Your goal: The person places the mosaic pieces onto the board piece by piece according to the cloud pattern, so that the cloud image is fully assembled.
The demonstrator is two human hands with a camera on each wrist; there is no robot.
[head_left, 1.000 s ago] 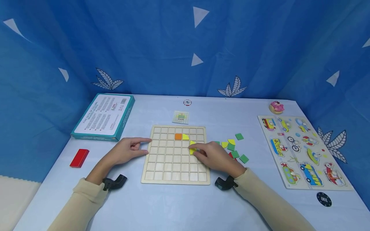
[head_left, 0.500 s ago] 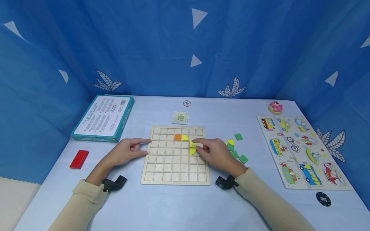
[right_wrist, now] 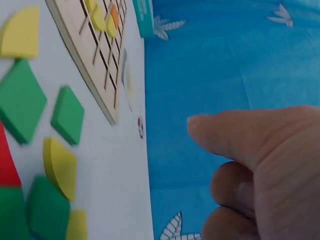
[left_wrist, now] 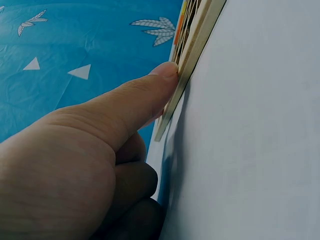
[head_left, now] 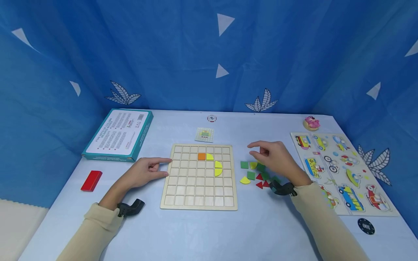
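We see a pale, smooth wooden grid board (head_left: 189,180) divided into square cells. Four cells hold flat pieces: an orange square (head_left: 201,156), a yellow quarter-round (head_left: 209,157) just right of it, and a yellow half-disc pair (head_left: 218,169) nearer the board's right edge. The left hand (head_left: 143,171) grips nothing; its straight index finger and thumb touch the board's left edge, well apart from each other. The right hand (head_left: 277,157) is over the loose pieces right of the board, thumb and index parted with nothing between them. Below it we make out green squares (head_left: 244,165), yellow quarter-rounds (head_left: 245,180) and red triangles (head_left: 259,185).

From the left wrist we get the board's thick side edge, with a fingertip against it; from the right wrist, the pieces' chunky sides, hidden from above. Beyond the board lies a patterned card (head_left: 204,134); well to its right, a puzzle panel (head_left: 338,180) holds colourful vehicle shapes.
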